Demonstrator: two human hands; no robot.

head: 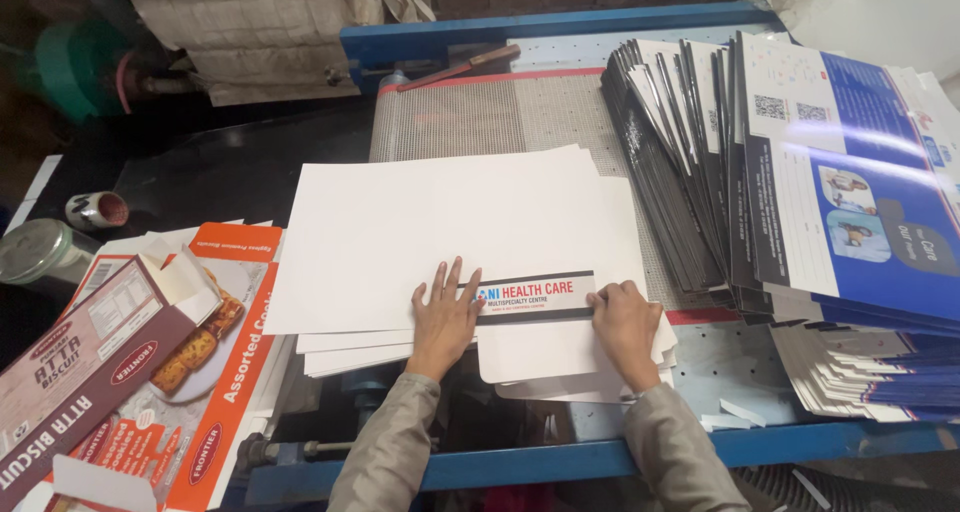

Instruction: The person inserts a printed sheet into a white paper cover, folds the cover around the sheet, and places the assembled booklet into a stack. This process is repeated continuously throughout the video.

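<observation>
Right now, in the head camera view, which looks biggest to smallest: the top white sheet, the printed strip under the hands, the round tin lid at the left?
1. Top white sheet, by far the largest.
2. Printed strip, narrow, spanning between the left hand and right hand.
3. Round tin lid, smallest, though partly cut off.

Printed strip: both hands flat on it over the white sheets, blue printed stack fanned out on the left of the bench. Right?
Not quite. In the head view the blue printed stack sits fanned out on the right. The rest holds: left hand and right hand press the printed strip on the white sheets.
</observation>
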